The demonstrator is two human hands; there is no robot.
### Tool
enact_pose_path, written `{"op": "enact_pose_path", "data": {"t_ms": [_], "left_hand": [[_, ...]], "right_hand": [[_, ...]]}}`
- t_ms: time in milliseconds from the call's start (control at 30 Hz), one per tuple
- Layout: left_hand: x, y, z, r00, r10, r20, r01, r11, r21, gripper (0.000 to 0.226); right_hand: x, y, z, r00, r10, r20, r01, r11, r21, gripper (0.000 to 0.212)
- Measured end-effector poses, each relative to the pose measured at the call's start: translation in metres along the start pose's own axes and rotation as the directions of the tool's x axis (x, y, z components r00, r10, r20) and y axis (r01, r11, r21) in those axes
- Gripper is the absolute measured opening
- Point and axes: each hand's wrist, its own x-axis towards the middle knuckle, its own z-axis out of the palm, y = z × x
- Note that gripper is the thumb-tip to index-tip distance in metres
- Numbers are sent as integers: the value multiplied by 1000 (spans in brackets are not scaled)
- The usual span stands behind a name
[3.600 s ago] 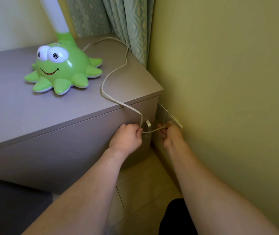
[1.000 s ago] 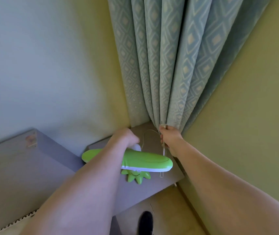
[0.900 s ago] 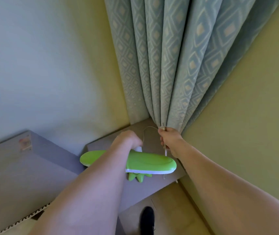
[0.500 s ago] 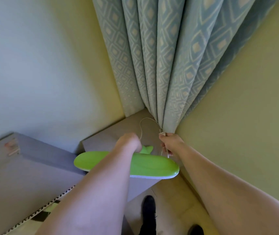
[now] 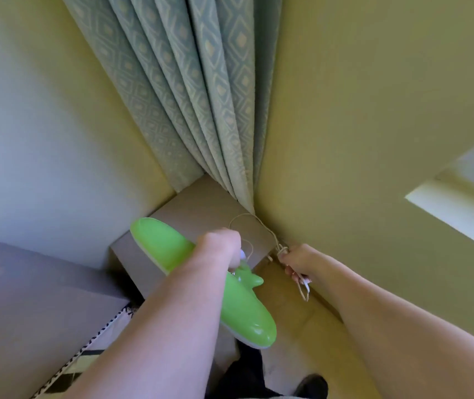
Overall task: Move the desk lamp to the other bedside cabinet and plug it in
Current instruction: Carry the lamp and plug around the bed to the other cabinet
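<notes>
While left hand clamps lamp neck, right hand grips cord.

The green desk lamp is held off the bedside cabinet by the left hand, clenched around its neck. The white cord, trailing across the cabinet's right edge, is gripped by the right hand beside the curtain.
</notes>
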Motion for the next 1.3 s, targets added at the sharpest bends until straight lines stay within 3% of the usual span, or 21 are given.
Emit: {"op": "enact_pose_path", "data": {"t_ms": [367,500,633,833,900,967,1067,1200,1300], "left_hand": [[-34,174,61,957,252,142,-286,898,334,10],[-36,244,92,926,315,209,-377,820,431,18],[-51,332,133,862,416,288,-505,664,551,18],[-89,444,205,753,526,395,-628,395,671,27],[-109,481,234,694,560,452,-672,279,686,34],[-130,512,259,641,566,519,-701,157,695,20],[-163,556,296,570,584,578,-716,8,698,25],[-214,615,355,483,585,651,-701,-187,688,28],[-250,653,391,452,584,674,-704,-230,672,31]], "right_hand": [[-47,213,-14,982,190,5,-184,944,275,40],[-67,297,-10,967,253,-16,-208,829,520,25],[-98,377,3,934,341,104,-291,561,775,19],[-134,487,40,884,466,21,-185,309,933,37],[-150,524,57,860,509,42,-140,157,978,35],[-167,553,72,845,533,49,-63,8,998,34],[-195,594,92,819,571,51,52,-163,985,31],[-228,656,124,748,661,65,194,-311,930,22],[-253,699,142,690,718,90,289,-386,876,19]]}}
